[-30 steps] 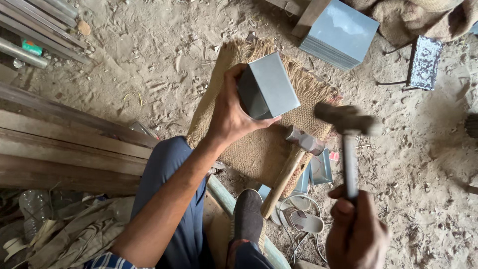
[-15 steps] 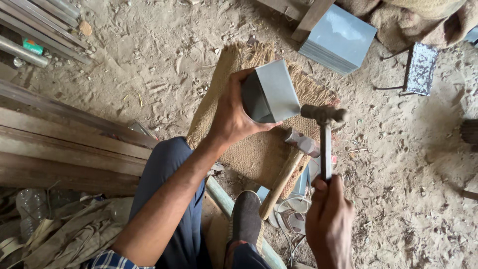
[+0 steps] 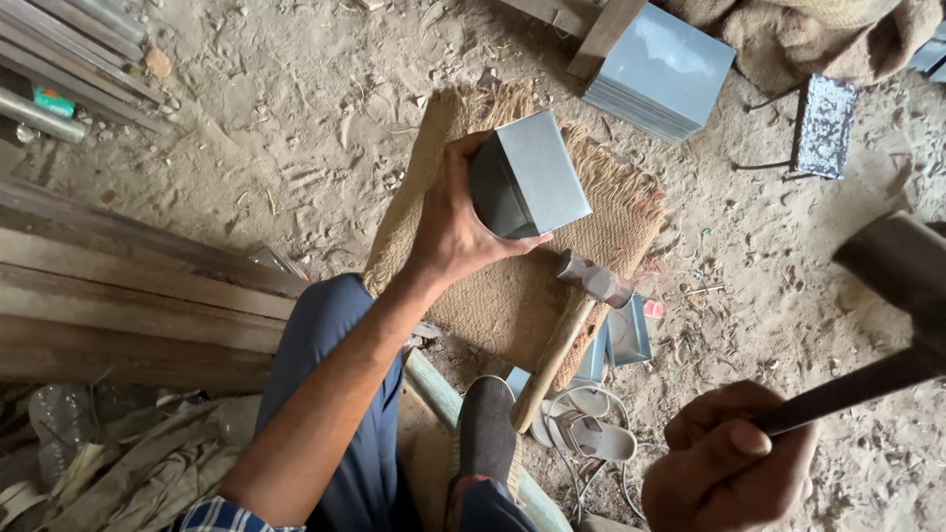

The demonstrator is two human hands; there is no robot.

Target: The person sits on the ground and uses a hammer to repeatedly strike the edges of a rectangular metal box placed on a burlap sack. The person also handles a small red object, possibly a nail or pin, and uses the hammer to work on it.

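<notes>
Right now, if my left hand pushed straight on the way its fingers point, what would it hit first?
The left hand already grips the grey metal box, so the box is first. Beyond it, up and right, the line seems to lead towards the stack of metal sheets, though depth is unclear.

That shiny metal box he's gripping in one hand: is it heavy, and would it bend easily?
Probably light for its size: the left hand alone holds the metal box up, and it looks hollow, made of thin sheet. Likely dentable, since its walls look thin. Its smooth faces may be slippery, though the flat sides shouldn't roll on the woven mat.
</notes>
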